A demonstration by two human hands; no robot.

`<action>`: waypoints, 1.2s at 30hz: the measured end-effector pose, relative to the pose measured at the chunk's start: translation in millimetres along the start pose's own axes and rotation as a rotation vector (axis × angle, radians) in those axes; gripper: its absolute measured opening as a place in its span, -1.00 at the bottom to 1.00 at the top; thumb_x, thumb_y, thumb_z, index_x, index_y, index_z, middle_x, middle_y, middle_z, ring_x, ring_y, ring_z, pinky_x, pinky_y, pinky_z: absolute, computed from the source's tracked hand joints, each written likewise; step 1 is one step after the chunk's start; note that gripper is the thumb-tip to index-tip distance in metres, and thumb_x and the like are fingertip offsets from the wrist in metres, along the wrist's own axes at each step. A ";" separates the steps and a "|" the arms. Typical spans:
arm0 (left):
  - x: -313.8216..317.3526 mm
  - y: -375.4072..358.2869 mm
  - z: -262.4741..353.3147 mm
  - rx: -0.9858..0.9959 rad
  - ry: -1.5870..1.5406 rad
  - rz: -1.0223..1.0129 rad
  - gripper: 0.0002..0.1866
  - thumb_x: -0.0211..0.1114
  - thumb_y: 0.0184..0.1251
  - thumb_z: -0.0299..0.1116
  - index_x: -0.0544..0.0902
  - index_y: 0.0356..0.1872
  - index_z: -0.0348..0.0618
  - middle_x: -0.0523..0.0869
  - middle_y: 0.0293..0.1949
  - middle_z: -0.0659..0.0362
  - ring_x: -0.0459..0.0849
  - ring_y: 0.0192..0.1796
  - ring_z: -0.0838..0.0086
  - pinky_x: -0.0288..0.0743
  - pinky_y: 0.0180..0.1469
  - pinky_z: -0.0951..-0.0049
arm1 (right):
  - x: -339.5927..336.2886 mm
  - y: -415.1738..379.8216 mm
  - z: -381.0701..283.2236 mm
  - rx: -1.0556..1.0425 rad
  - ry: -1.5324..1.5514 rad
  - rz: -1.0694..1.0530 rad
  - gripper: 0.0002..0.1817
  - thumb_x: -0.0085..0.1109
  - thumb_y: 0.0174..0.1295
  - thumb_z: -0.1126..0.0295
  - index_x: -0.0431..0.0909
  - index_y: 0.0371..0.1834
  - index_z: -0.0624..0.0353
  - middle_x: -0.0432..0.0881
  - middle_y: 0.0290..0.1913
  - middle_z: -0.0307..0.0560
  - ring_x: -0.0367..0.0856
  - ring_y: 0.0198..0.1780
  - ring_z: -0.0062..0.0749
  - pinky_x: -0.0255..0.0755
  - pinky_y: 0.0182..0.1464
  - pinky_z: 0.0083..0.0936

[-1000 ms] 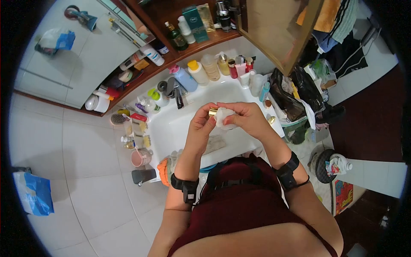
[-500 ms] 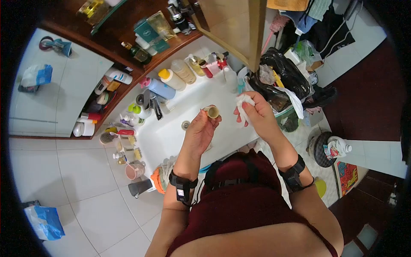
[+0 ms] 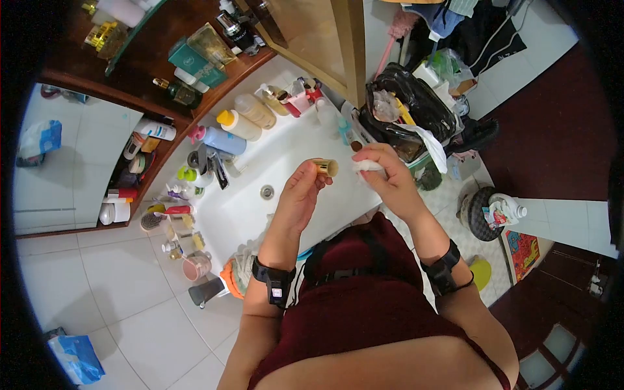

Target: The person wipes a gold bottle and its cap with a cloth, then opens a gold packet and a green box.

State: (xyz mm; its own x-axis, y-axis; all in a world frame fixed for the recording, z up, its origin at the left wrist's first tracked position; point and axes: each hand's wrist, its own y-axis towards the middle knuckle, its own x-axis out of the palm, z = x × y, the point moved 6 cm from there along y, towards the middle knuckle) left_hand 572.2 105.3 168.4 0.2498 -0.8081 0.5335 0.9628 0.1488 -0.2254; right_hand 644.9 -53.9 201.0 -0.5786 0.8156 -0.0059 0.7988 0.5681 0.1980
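Note:
Over the white sink [image 3: 260,169], my left hand [image 3: 302,195] is closed around a small gold cylindrical cap [image 3: 327,168], its hollow end turned toward the right. My right hand [image 3: 389,181] pinches a crumpled white tissue [image 3: 368,166] a short way to the right of the cap, apart from it. The tissue is partly hidden by the fingers. Below the left hand lies the drain [image 3: 267,192]. A dark band with a small device sits on each forearm.
Several bottles line the sink's back ledge, among them a yellow-capped bottle [image 3: 238,125] and a blue pump bottle [image 3: 219,139]. The tap [image 3: 219,170] is at the left. An open cabinet door [image 3: 354,52] juts out above. A black-lined bin [image 3: 416,104] stands right of the sink.
The view has shifted, so the surroundings sit further left. The left hand has turned the gold cap from facing me to facing right. The tissue in the right hand is now bunched toward the fingertips.

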 end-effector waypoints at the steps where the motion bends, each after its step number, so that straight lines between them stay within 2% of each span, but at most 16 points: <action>1: -0.1 -0.6 -0.4 -0.002 -0.005 0.008 -0.67 0.06 0.39 -0.14 0.54 -0.10 -0.21 0.61 -0.28 0.24 0.51 -0.22 0.52 0.35 -0.04 0.46 | 1.0 0.9 -12.4 -0.147 -0.211 0.006 -0.69 0.11 0.11 0.55 0.43 -0.04 0.18 0.55 -0.18 -0.12 0.50 -0.15 -0.43 0.38 -0.07 -0.55; 4: -3.5 -1.9 -2.5 -0.015 0.014 0.012 -0.69 0.07 0.39 -0.15 0.56 -0.13 -0.20 0.61 -0.31 0.25 0.51 -0.25 0.54 0.36 -0.06 0.48 | 8.5 -1.4 -21.7 0.124 -0.226 0.048 -0.77 0.12 0.09 0.58 0.48 -0.15 0.18 0.52 -0.19 -0.08 0.51 -0.18 -0.36 0.40 -0.11 -0.52; 7: -3.8 -3.6 -1.4 -0.009 0.026 0.006 -0.70 0.07 0.38 -0.15 0.55 -0.15 -0.19 0.61 -0.32 0.25 0.51 -0.26 0.54 0.37 -0.06 0.47 | 20.0 4.0 -33.5 -0.237 -0.433 0.001 -0.79 0.15 0.05 0.57 0.51 -0.20 0.18 0.51 -0.16 -0.06 0.53 -0.19 -0.26 0.42 -0.15 -0.47; 10: -3.2 -4.6 5.9 0.012 0.024 0.078 -0.71 0.07 0.38 -0.12 0.54 -0.19 -0.14 0.59 -0.34 0.29 0.47 -0.30 0.58 0.31 -0.09 0.54 | 33.1 5.2 -52.1 -0.353 -0.389 0.006 -0.73 0.19 -0.01 0.57 0.51 -0.18 0.18 0.52 -0.17 -0.04 0.53 -0.18 -0.17 0.43 -0.15 -0.41; 13: -5.7 -7.8 11.2 0.020 0.028 0.104 -0.71 0.06 0.39 -0.10 0.53 -0.20 -0.12 0.58 -0.35 0.30 0.46 -0.30 0.61 0.28 -0.12 0.57 | 39.1 4.2 -46.0 -0.306 -0.283 -0.089 -0.70 0.20 -0.05 0.56 0.51 -0.17 0.19 0.54 -0.20 -0.04 0.53 -0.15 -0.13 0.43 -0.13 -0.38; 16: -10.0 -9.7 8.2 -0.012 0.093 0.059 -0.71 0.07 0.39 -0.13 0.52 -0.14 -0.15 0.59 -0.30 0.27 0.48 -0.28 0.56 0.32 -0.08 0.53 | 36.2 10.1 -41.2 -0.413 -0.476 -0.172 -0.73 0.21 -0.01 0.55 0.51 -0.19 0.20 0.52 -0.21 -0.05 0.53 -0.19 -0.20 0.42 -0.14 -0.42; 19: -8.8 -11.5 9.1 0.026 0.238 0.027 -0.72 0.06 0.39 -0.16 0.50 -0.12 -0.17 0.58 -0.29 0.25 0.49 -0.27 0.55 0.33 -0.06 0.53 | 31.9 15.4 -42.1 -0.233 -0.491 -0.115 -0.72 0.21 0.03 0.55 0.49 -0.14 0.19 0.53 -0.20 -0.12 0.50 -0.22 -0.43 0.40 -0.19 -0.55; 22: 5.1 -14.4 17.6 0.130 0.319 0.001 -0.73 0.06 0.40 -0.19 0.49 -0.11 -0.17 0.57 -0.31 0.26 0.48 -0.28 0.56 0.31 -0.08 0.55 | 27.8 21.1 -33.0 0.015 -0.167 -0.007 -0.77 0.26 0.03 0.48 0.49 -0.23 0.19 0.54 -0.30 -0.10 0.51 -0.28 -0.37 0.40 -0.22 -0.50; 25: 9.2 -14.2 24.2 0.196 0.319 -0.015 -0.72 0.05 0.40 -0.19 0.48 -0.08 -0.18 0.56 -0.32 0.26 0.47 -0.29 0.56 0.31 -0.09 0.56 | 31.9 21.5 -27.1 -0.165 -0.185 0.039 -0.73 0.28 0.01 0.47 0.50 -0.19 0.17 0.56 -0.26 -0.11 0.52 -0.24 -0.40 0.40 -0.21 -0.51; 28: 2.3 -13.4 25.7 0.161 0.236 0.013 -0.70 0.05 0.40 -0.18 0.47 -0.06 -0.19 0.55 -0.34 0.26 0.46 -0.30 0.56 0.31 -0.10 0.55 | 36.6 13.4 -15.6 -0.005 -0.130 -0.029 -0.70 0.27 0.02 0.47 0.51 -0.14 0.17 0.54 -0.20 -0.07 0.53 -0.19 -0.32 0.41 -0.19 -0.48; 31: -1.8 -13.5 27.0 0.079 0.154 0.028 -0.68 0.04 0.41 -0.16 0.47 -0.05 -0.21 0.55 -0.35 0.26 0.45 -0.31 0.57 0.32 -0.12 0.56 | 39.4 7.8 -48.7 -0.354 -0.384 -0.053 -0.70 0.25 0.04 0.47 0.52 -0.11 0.18 0.54 -0.20 -0.04 0.54 -0.16 -0.22 0.42 -0.16 -0.46; 34: 0.3 -12.8 18.9 0.003 0.074 0.005 -0.68 0.03 0.41 -0.17 0.47 -0.04 -0.21 0.54 -0.34 0.26 0.44 -0.32 0.57 0.32 -0.13 0.57 | 35.3 6.7 -46.2 -0.574 -0.545 -0.097 -0.70 0.21 0.06 0.47 0.53 -0.08 0.17 0.54 -0.26 -0.02 0.53 -0.19 -0.10 0.43 -0.15 -0.40; 35: 1.6 -12.3 16.0 -0.020 0.047 -0.005 -0.69 0.02 0.42 -0.18 0.46 -0.04 -0.22 0.54 -0.33 0.26 0.44 -0.32 0.57 0.32 -0.13 0.57 | 33.3 10.5 -41.0 -0.500 -0.490 -0.115 -0.72 0.20 0.09 0.48 0.53 -0.09 0.18 0.55 -0.27 -0.04 0.54 -0.21 -0.16 0.43 -0.17 -0.43; 36: 3.0 -11.8 19.8 0.055 0.144 0.003 -0.70 0.02 0.42 -0.19 0.46 -0.04 -0.22 0.54 -0.32 0.26 0.44 -0.31 0.58 0.32 -0.13 0.58 | 33.8 14.9 -40.2 -0.425 -0.434 -0.131 -0.75 0.18 0.11 0.48 0.53 -0.11 0.18 0.55 -0.28 -0.06 0.54 -0.24 -0.22 0.43 -0.19 -0.47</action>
State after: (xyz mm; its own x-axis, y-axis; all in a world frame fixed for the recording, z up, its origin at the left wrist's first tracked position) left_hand 563.7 112.3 188.8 0.2391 -0.8805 0.4094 0.9672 0.1789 -0.1802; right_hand 630.6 -22.3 243.1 -0.4767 0.7629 -0.4368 0.5384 0.6462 0.5409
